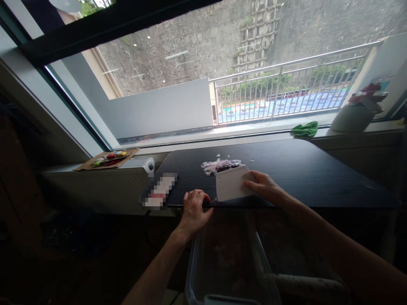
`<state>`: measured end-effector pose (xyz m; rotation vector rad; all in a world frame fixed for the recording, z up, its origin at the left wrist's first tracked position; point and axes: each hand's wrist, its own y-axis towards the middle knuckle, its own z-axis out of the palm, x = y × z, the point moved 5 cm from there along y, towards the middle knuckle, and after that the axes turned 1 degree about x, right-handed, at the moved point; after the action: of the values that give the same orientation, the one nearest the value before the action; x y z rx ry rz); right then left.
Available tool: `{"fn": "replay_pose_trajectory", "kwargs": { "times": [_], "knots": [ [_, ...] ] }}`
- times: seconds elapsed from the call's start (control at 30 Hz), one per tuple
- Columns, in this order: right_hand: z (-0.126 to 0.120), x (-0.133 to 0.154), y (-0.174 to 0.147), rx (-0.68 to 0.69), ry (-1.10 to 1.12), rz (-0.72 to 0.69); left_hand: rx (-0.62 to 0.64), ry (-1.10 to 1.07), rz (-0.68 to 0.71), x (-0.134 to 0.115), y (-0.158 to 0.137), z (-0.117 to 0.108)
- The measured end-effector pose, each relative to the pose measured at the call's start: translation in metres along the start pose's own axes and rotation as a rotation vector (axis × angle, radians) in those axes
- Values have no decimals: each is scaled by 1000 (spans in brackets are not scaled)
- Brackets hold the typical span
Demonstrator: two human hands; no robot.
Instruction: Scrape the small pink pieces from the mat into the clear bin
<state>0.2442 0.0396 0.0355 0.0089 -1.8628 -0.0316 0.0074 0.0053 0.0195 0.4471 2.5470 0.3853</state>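
My right hand (pixel 261 184) grips a white flat scraper (pixel 233 184) by its right end, thumb on the near face. The scraper has a small hole near its upper left corner and is tilted over the near part of the dark table (pixel 286 169). Just behind it lies a heap of thin white and pinkish flakes (pixel 219 165), partly hidden by the scraper; I cannot tell what they are. At the table's near edge, left of the scraper, my left hand (pixel 194 207) is open, its thumb apart from the bent fingers. A few small bits (pixel 213 198) lie by its fingertips.
Below the table edge stands a clear plastic bin (pixel 190 271), its contents dim. A blurred-out phone-like item (pixel 161 190) lies at the table's left. Beyond are a radiator (pixel 138 166), cardboard with colourful items (pixel 95 163), a green cloth (pixel 305 129) and a window.
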Motion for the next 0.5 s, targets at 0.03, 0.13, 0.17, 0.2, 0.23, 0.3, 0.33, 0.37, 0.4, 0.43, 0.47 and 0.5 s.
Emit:
{"fn": "replay_pose_trajectory", "kwargs": {
  "times": [0.03, 0.13, 0.17, 0.2, 0.23, 0.3, 0.33, 0.37, 0.4, 0.43, 0.47, 0.5],
  "knots": [
    [1, 0, -1, 16, -8, -6, -5, 4, -3, -1, 0, 1],
    [4, 1, -1, 33, 2, -19, -3, 8, -10, -3, 1, 1],
    [5, 2, -1, 21, 2, -28, -1, 9, -14, -4, 1, 1],
    [5, 2, 0, 6, -3, -38, -1, 10, -19, -4, 1, 1],
    [6, 3, 0, -4, -14, -49, -3, 10, -24, -4, 1, 0],
    [8, 4, 1, -4, -46, -68, -10, 6, -32, -4, 1, -1],
    [9, 4, 1, 8, -59, -70, -10, 0, -33, -4, 1, -1],
    [10, 4, 0, 23, -65, -71, -10, -7, -31, -4, 1, -1],
    [10, 5, -1, 35, -68, -70, -7, -15, -28, -4, 1, -2],
    [10, 5, -2, 41, -69, -69, -2, -23, -22, -5, 0, -2],
    [9, 6, -3, 42, -70, -68, 4, -30, -17, -6, -1, -2],
    [8, 6, -4, 39, -68, -69, 11, -36, -12, -7, -2, -3]
  ]
}}
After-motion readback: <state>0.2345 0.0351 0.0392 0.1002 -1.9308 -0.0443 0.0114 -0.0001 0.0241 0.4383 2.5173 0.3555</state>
